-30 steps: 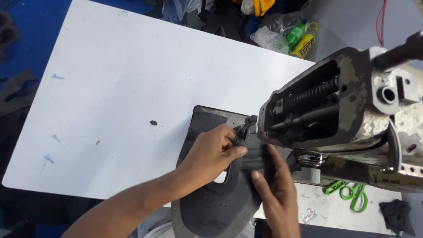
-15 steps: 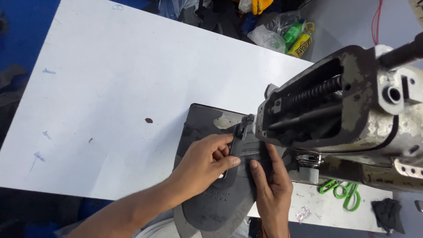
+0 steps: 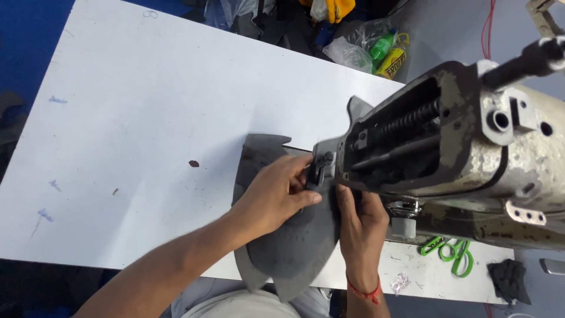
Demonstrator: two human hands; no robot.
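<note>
Dark grey piece (image 3: 282,247), matte and stiff-looking like leather or synthetic sheet, with curved fan-shaped edges and a faint dotted texture on the lower panel. Lying flat on the white desk (image 3: 135,135), front edge overhanging toward the person, far end tucked under the head of a sewing machine (image 3: 447,153).

Left hand (image 3: 276,197) pressed on top of the grey piece, fingers curled, thumb and fingertips pinched close at the small dark metal part by the needle area; whether pinching the material or just the machine part, cannot tell. Right hand (image 3: 362,227) flat on the grey piece just beside the machine base, grip spread, fingers reaching forward under the machine head. Red thread bracelet (image 3: 364,290) on that wrist.

Machine body of worn cream-painted metal, chipped and grimy, open side showing a dark coiled spring and rods.

Desk surface smooth, white, marked with a few blue smudges and one small dark spot (image 3: 193,164). Green-handled scissors (image 3: 450,252) on the desk near the machine base, a dark scrap (image 3: 509,277) further right. Beyond the far desk edge, clear plastic bags, a green bottle (image 3: 382,44) and a yellow can (image 3: 392,60). Blue floor at left.
</note>
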